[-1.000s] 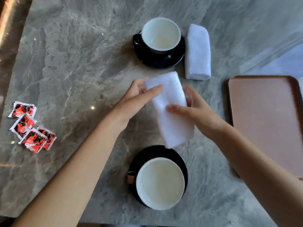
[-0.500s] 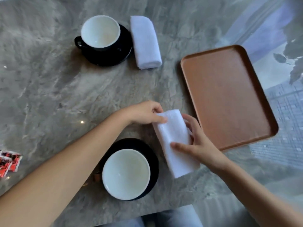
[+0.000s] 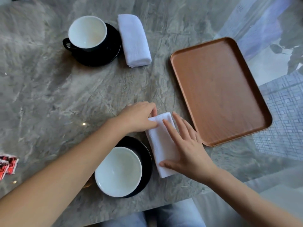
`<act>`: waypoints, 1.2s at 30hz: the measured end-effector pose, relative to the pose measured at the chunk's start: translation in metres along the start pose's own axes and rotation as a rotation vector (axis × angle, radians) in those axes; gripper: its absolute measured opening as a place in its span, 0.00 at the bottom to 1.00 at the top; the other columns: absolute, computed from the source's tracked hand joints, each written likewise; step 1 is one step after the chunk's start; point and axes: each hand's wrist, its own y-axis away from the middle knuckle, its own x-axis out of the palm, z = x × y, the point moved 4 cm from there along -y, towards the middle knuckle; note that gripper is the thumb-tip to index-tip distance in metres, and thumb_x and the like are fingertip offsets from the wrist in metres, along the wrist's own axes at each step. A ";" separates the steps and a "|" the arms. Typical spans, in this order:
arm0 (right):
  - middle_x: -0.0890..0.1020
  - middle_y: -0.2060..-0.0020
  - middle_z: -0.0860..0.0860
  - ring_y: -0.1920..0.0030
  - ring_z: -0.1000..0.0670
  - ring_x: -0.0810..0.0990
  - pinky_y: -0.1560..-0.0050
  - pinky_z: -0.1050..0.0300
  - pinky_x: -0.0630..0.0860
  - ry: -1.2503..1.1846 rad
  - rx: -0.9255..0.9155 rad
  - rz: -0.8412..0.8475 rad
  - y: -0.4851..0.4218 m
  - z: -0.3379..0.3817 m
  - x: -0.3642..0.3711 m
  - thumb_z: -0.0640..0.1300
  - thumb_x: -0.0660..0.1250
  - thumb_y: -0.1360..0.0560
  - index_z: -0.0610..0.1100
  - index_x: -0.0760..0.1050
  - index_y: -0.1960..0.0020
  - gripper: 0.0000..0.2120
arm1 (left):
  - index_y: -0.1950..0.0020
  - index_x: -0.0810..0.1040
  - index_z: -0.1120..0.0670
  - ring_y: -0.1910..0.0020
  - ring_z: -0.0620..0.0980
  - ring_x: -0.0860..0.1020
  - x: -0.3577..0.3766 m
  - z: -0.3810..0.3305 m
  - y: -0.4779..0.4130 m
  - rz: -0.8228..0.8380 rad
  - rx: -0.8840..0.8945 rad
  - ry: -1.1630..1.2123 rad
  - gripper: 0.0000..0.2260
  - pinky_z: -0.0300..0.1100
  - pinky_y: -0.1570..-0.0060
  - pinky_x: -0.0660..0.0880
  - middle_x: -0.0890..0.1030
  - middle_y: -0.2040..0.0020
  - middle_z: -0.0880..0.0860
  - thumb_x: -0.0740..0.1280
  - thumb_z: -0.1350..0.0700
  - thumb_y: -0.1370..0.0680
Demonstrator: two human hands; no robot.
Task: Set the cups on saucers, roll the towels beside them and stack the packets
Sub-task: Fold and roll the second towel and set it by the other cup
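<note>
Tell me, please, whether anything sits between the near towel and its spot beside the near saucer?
Nothing visible does. The near towel already lies on the table right beside the near saucer, under the left hand and right hand.

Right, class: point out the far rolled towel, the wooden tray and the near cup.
far rolled towel [image 3: 134, 41], head view, middle of its top surface
wooden tray [image 3: 218, 89], head view, bare floor at its centre
near cup [image 3: 118, 171], head view, white inside of the bowl

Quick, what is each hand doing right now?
Left hand: fingers pinched on the far end of the near towel.
Right hand: open, lying flat on that same towel.
</note>
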 end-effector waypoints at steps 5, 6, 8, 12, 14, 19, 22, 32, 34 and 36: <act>0.33 0.24 0.54 0.25 0.51 0.32 0.25 0.37 0.45 0.184 -0.108 0.112 0.000 0.001 0.006 0.73 0.61 0.36 0.54 0.33 0.24 0.54 | 0.26 0.56 0.44 0.24 0.46 0.48 0.006 -0.012 0.013 -0.050 0.251 -0.205 0.27 0.54 0.27 0.48 0.53 0.23 0.46 0.61 0.52 0.23; 0.32 0.24 0.53 0.25 0.51 0.31 0.26 0.37 0.44 0.207 -0.113 0.127 0.000 0.001 0.007 0.74 0.60 0.36 0.53 0.33 0.24 0.55 | 0.24 0.51 0.44 0.24 0.46 0.42 0.011 -0.010 0.015 0.000 0.264 -0.249 0.28 0.56 0.26 0.42 0.46 0.22 0.45 0.59 0.51 0.21; 0.33 0.24 0.52 0.25 0.51 0.30 0.26 0.37 0.43 0.225 -0.120 0.150 0.000 0.001 0.009 0.76 0.59 0.36 0.52 0.33 0.24 0.55 | 0.23 0.44 0.42 0.25 0.46 0.35 0.019 -0.003 0.016 0.081 0.256 -0.276 0.28 0.58 0.28 0.36 0.39 0.22 0.44 0.55 0.49 0.19; 0.32 0.24 0.51 0.25 0.50 0.29 0.26 0.36 0.42 0.244 -0.122 0.172 -0.003 0.000 0.012 0.77 0.57 0.36 0.51 0.32 0.24 0.55 | 0.25 0.41 0.39 0.25 0.46 0.32 0.024 0.007 0.012 0.116 0.243 -0.269 0.28 0.59 0.29 0.34 0.36 0.23 0.44 0.54 0.47 0.19; 0.32 0.24 0.51 0.25 0.50 0.29 0.26 0.35 0.43 0.252 -0.121 0.176 -0.004 0.000 0.013 0.78 0.56 0.36 0.52 0.31 0.24 0.55 | 0.25 0.41 0.38 0.25 0.46 0.33 0.023 0.010 0.010 0.119 0.241 -0.251 0.28 0.60 0.29 0.34 0.36 0.23 0.43 0.55 0.47 0.19; 0.34 0.24 0.49 0.24 0.48 0.32 0.26 0.34 0.44 0.249 -0.131 0.168 -0.004 0.002 0.014 0.78 0.53 0.34 0.50 0.32 0.24 0.54 | 0.25 0.44 0.36 0.24 0.46 0.35 0.023 0.013 0.009 0.089 0.264 -0.229 0.28 0.60 0.31 0.32 0.38 0.22 0.43 0.56 0.46 0.20; 0.34 0.24 0.48 0.24 0.47 0.34 0.26 0.36 0.43 0.230 -0.143 0.151 -0.004 0.003 0.017 0.78 0.53 0.34 0.49 0.34 0.23 0.53 | 0.26 0.44 0.36 0.24 0.46 0.36 0.024 0.015 0.011 0.075 0.264 -0.222 0.27 0.60 0.31 0.32 0.38 0.22 0.43 0.56 0.47 0.20; 0.43 0.22 0.53 0.23 0.52 0.39 0.25 0.40 0.44 0.077 -0.101 0.016 -0.016 0.011 -0.007 0.70 0.48 0.26 0.51 0.43 0.22 0.40 | 0.24 0.44 0.40 0.24 0.45 0.38 0.010 0.021 0.021 0.006 0.217 -0.043 0.29 0.60 0.29 0.34 0.41 0.22 0.44 0.56 0.44 0.20; 0.41 0.22 0.53 0.23 0.52 0.37 0.25 0.41 0.42 0.100 -0.085 -0.011 -0.032 0.019 -0.015 0.68 0.45 0.25 0.53 0.41 0.22 0.37 | 0.24 0.41 0.40 0.24 0.44 0.36 0.003 0.031 0.028 -0.066 0.177 0.029 0.30 0.60 0.29 0.33 0.39 0.22 0.43 0.55 0.42 0.21; 0.38 0.23 0.53 0.24 0.53 0.35 0.25 0.41 0.40 0.125 -0.089 -0.026 -0.051 0.031 -0.020 0.67 0.45 0.25 0.54 0.38 0.23 0.36 | 0.25 0.38 0.40 0.25 0.44 0.34 -0.003 0.046 0.036 -0.133 0.120 0.031 0.31 0.62 0.29 0.33 0.36 0.23 0.43 0.54 0.41 0.21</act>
